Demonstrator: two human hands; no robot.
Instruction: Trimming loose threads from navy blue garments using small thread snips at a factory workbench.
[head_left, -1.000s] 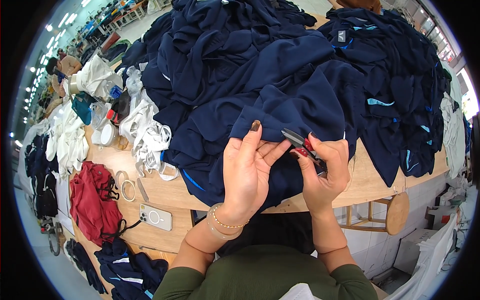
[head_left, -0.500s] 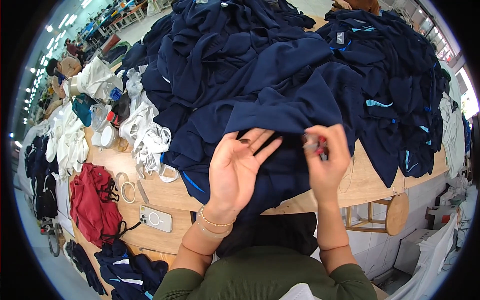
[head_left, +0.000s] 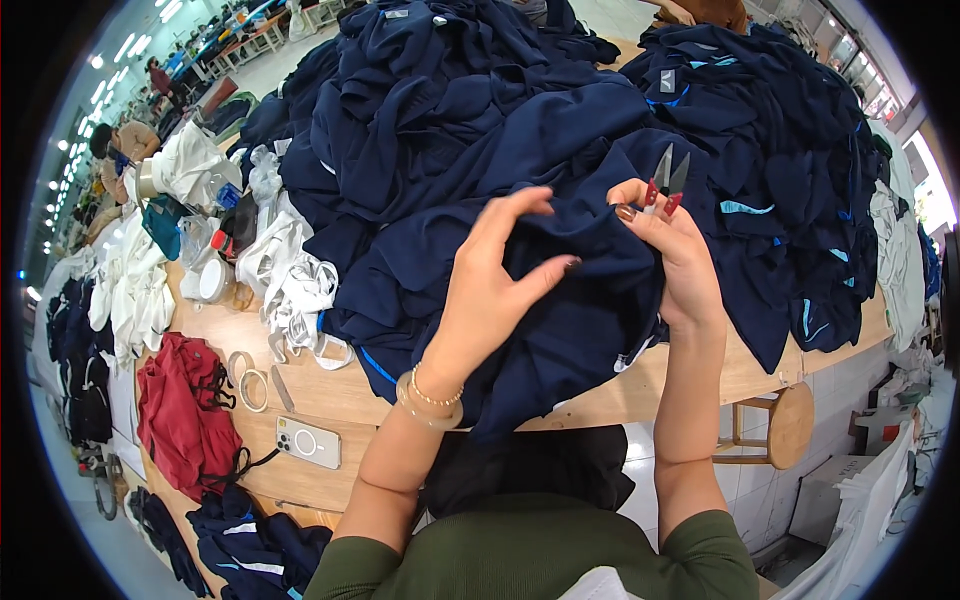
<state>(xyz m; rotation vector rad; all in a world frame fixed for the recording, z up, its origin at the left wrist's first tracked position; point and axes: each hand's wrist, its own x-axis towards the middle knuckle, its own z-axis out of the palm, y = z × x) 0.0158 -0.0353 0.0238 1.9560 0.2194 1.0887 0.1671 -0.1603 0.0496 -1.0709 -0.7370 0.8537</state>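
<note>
My right hand (head_left: 684,262) pinches an edge of a navy garment (head_left: 590,310) between thumb and finger. The same hand holds red-handled thread snips (head_left: 666,190), whose blades stick up apart past my fingers. To the left of it, my left hand (head_left: 478,300) hovers over the garment with thumb and fingers spread, holding nothing. The cloth hangs in folds down to the table's front edge. A small white tag (head_left: 632,354) shows near its lower right side.
A large heap of navy garments (head_left: 450,110) rises behind my hands, and another pile (head_left: 790,180) lies to the right. On the left are white straps (head_left: 300,285), tape rolls (head_left: 254,390), a phone (head_left: 308,442) and a red bag (head_left: 185,410). A wooden stool (head_left: 790,425) stands below right.
My right hand has moved up and right, now pinching the cloth, the snips pointing upward. My left hand has turned from palm up to palm down and come off the fabric edge.
</note>
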